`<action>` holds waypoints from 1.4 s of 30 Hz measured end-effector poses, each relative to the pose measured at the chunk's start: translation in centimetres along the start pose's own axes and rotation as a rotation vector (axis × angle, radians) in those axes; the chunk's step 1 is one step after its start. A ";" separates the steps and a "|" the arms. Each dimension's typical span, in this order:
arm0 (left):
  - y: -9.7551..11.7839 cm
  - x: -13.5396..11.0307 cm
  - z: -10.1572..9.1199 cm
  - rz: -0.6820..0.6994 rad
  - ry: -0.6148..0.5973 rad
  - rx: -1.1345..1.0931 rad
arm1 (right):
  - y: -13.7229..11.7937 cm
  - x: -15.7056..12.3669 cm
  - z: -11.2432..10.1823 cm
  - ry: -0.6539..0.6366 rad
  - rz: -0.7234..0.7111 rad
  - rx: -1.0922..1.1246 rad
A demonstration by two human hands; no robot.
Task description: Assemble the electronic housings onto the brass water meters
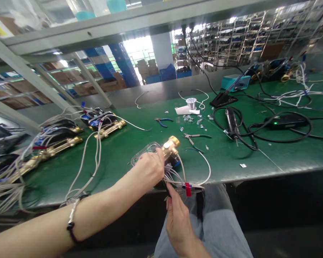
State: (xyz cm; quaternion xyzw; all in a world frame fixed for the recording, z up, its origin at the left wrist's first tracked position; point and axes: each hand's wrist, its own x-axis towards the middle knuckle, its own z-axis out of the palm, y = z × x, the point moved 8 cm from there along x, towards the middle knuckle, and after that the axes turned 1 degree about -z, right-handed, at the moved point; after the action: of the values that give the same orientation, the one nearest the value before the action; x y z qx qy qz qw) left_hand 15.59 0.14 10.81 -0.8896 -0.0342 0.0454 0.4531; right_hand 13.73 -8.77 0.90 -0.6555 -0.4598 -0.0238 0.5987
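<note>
"Hand status?"
"Left hand (150,163) grips my brass valve (170,146) over the bench (113,157); right hand (179,216), below it: grasp, I cannot tell."
"Obstructions?"
"Cables (174,173) below the valve; cutters (196,136) right, blue-handled pliers (163,122) behind."

A gold-toned brass fitting (169,147) sits tilted over the counter (115,154), near its front edge, its broad round end facing away from that edge. Beside it, a clear housing (144,149) shows partly. White cables (174,175) bunch at the counter's edge, with a red tag (187,190) around some. A slim black strip (166,189) hangs there.
</note>
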 end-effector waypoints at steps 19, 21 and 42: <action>-0.7 0.3 -0.1 0.086 -0.031 -0.018 | -1.1 0.9 -0.5 -0.042 0.069 -0.096; -0.9 0.0 -0.1 0.115 -0.016 -0.031 | -1.3 1.2 -0.8 -0.023 0.067 -0.107; 0.8 -4.2 -2.7 0.066 0.411 -0.078 | -1.7 2.4 -1.7 -0.161 0.154 -0.191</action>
State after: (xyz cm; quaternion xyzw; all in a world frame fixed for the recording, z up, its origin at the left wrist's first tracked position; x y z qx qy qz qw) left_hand 11.76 -2.90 11.99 -0.8976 0.0864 -0.1235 0.4142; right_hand 14.93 -8.98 4.06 -0.7424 -0.4505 0.0315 0.4949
